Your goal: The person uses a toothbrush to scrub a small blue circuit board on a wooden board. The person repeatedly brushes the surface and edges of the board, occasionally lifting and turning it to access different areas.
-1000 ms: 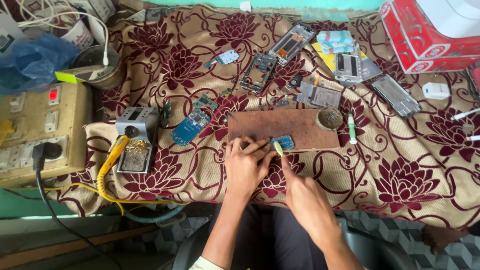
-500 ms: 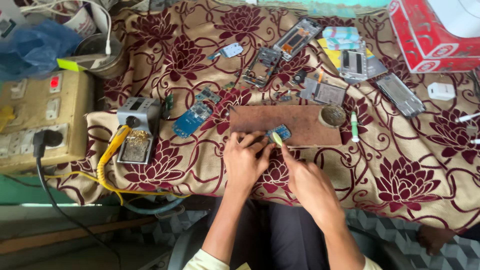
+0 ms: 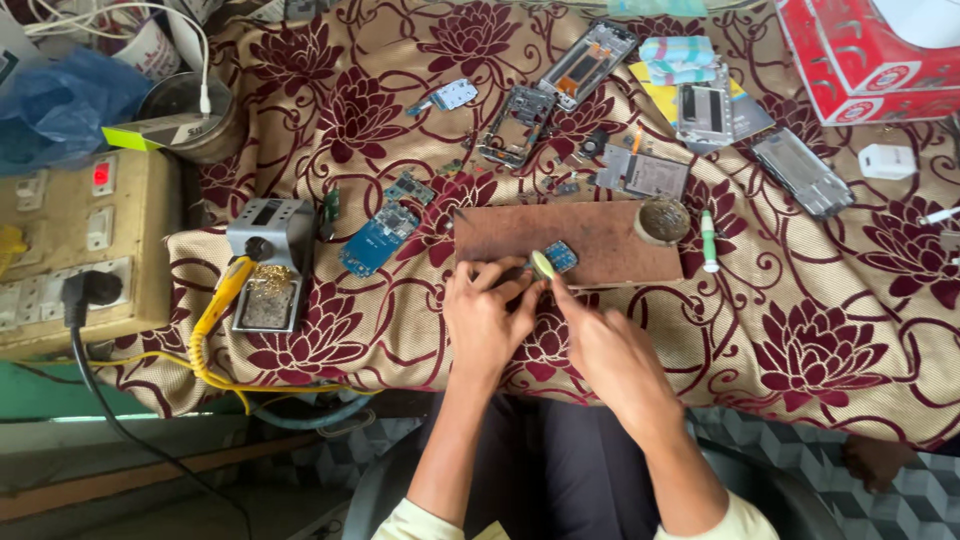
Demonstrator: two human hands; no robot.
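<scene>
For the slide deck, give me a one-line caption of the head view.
Both hands, left hand and right hand, work a small blue circuit board on a brown board amid phone parts.

Maroon flowers on a tan cloth (image 3: 800, 330)

On the cloth lies a plain brown board (image 3: 590, 240); on the board sits a small blue circuit board (image 3: 561, 256) beside a pale green tool tip (image 3: 541, 264). Left of the board are a larger blue circuit board (image 3: 376, 240), a grey soldering stand (image 3: 268, 262) with a yellow cable (image 3: 215, 320), and a beige switchboard (image 3: 75, 245); a red box (image 3: 860, 60) is at its upper right.
</scene>
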